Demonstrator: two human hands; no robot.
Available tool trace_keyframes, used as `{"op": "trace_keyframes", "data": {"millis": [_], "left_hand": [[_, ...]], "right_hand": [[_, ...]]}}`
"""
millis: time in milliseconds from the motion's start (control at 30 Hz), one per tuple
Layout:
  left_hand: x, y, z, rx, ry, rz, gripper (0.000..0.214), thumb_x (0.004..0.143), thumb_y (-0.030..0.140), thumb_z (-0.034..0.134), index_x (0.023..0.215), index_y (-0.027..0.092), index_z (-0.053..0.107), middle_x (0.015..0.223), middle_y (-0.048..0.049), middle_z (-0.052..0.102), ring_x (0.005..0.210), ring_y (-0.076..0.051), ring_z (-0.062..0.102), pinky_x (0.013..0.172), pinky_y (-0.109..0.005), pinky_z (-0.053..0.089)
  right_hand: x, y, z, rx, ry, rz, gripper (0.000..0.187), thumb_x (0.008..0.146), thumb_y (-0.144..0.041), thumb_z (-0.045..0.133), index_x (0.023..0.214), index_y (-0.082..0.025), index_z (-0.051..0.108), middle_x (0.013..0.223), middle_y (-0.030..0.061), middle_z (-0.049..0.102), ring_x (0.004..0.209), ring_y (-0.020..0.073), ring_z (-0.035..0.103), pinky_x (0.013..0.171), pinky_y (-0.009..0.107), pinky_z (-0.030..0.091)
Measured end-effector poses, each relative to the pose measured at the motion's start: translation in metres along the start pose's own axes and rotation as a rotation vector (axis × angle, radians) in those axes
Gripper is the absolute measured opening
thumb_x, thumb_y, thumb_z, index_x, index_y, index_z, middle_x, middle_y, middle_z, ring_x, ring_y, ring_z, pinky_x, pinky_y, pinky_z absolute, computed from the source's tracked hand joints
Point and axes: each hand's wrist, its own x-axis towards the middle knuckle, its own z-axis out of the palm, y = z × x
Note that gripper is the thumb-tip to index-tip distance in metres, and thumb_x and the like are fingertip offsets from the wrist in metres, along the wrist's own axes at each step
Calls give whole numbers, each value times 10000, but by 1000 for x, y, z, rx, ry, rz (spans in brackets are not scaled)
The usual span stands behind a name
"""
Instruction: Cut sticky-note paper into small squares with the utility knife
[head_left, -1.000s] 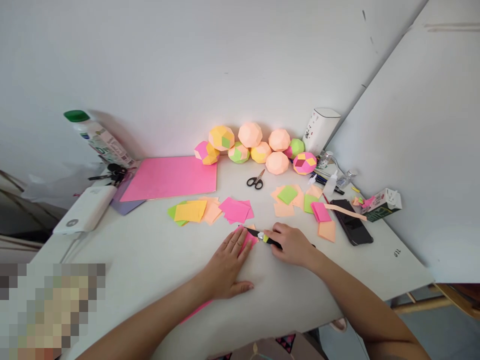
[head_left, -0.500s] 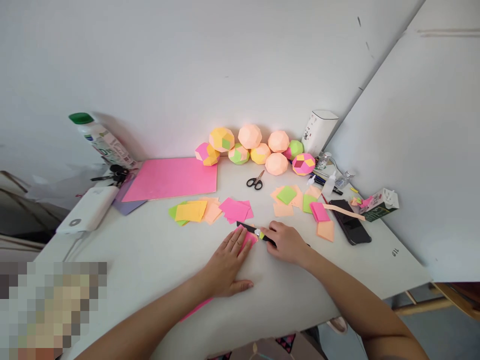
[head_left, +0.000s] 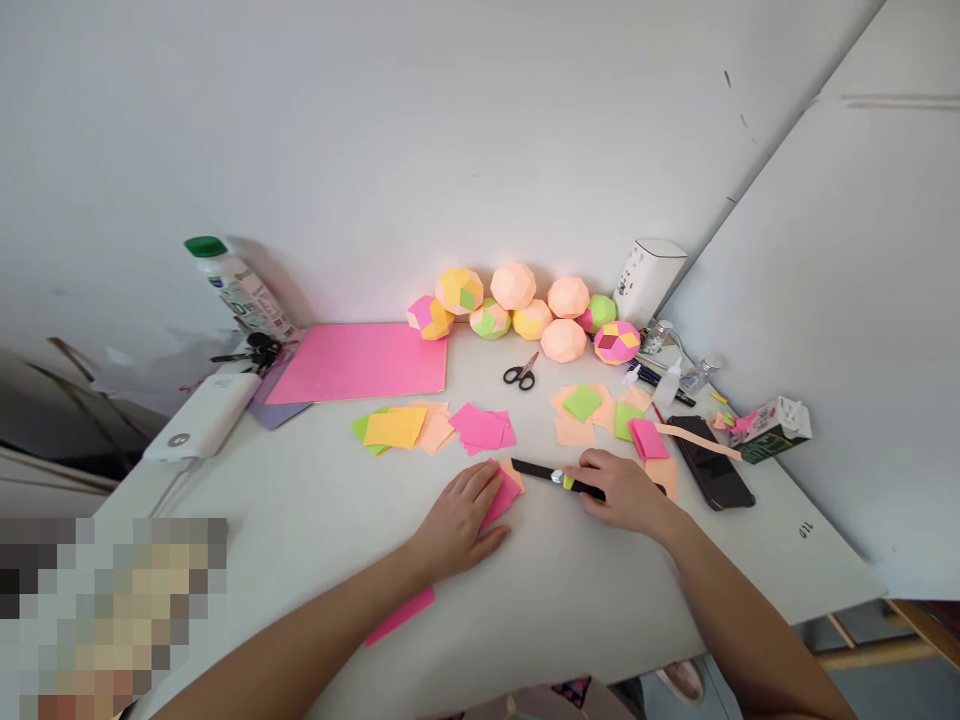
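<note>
My left hand (head_left: 459, 520) lies flat, fingers spread, pressing a folded pink paper square (head_left: 504, 494) onto the white table (head_left: 315, 520). An orange square peeks out under the pink one. My right hand (head_left: 626, 492) is closed round a black utility knife (head_left: 551, 474) with a yellow-green slider. The knife's tip points left and lies just right of the pink square, a short gap away from it.
Loose coloured paper squares (head_left: 435, 428) lie behind the hands, with scissors (head_left: 521, 372), a large pink sheet (head_left: 360, 362) and several paper balls (head_left: 525, 310) at the wall. A phone (head_left: 712, 475), small bottles and a carton sit right; a power bank (head_left: 202, 418) and bottle left.
My right hand has pulled the knife to the right, off the pink square. My left hand has stayed on the paper. The view has shifted slightly.
</note>
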Motion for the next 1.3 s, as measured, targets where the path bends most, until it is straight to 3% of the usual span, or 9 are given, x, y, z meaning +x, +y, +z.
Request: {"op": "trace_keyframes", "data": {"millis": [233, 500, 633, 800, 967, 1300], "left_hand": [[0, 0, 0, -40, 72, -29, 470, 915, 394, 455, 1318, 153, 457, 1344, -171, 483, 1262, -320, 449, 1029, -507, 436], [4, 1, -8, -142, 82, -68, 500, 903, 298, 453, 1387, 200, 372, 1316, -140, 513, 1233, -295, 484, 1013, -506, 451], [5, -2, -9, -258, 166, -106, 395, 935, 241, 386, 1323, 206, 455, 1274, -120, 552, 1185, -247, 526, 989, -459, 485], [8, -3, -10, -448, 220, -225, 313, 951, 293, 403, 1218, 214, 544, 1202, -96, 600, 1133, -218, 565, 953, -408, 516], [8, -6, -11, -561, 252, -301, 275, 913, 312, 463, 1146, 226, 583, 1138, -69, 633, 1054, -205, 607, 904, -390, 536], [9, -7, -14, -639, 239, -393, 309, 787, 177, 499, 1073, 213, 609, 1061, -42, 657, 966, -180, 628, 847, -365, 543]], "right_hand": [[-2, -3, -2, 35, -14, -83, 466, 735, -121, 494, 1151, -233, 670, 898, 63, 608, 809, 173, 579, 609, 250, 436], [0, -8, 3, 107, 92, -192, 416, 776, -144, 470, 1147, -202, 648, 921, 82, 613, 780, 170, 565, 642, 268, 464], [1, -10, 6, 106, 118, -205, 415, 786, -143, 470, 1155, -226, 639, 914, 77, 608, 790, 173, 566, 643, 269, 463], [2, -14, 11, 103, 157, -217, 409, 793, -144, 460, 1157, -213, 633, 931, 87, 612, 797, 176, 574, 615, 262, 455], [3, -15, 12, 106, 154, -213, 408, 788, -143, 456, 1149, -216, 633, 928, 84, 619, 800, 174, 572, 621, 262, 460], [2, -16, 4, 96, 194, -236, 405, 746, -132, 457, 1089, -205, 661, 865, 71, 621, 744, 165, 570, 593, 258, 447]]}}
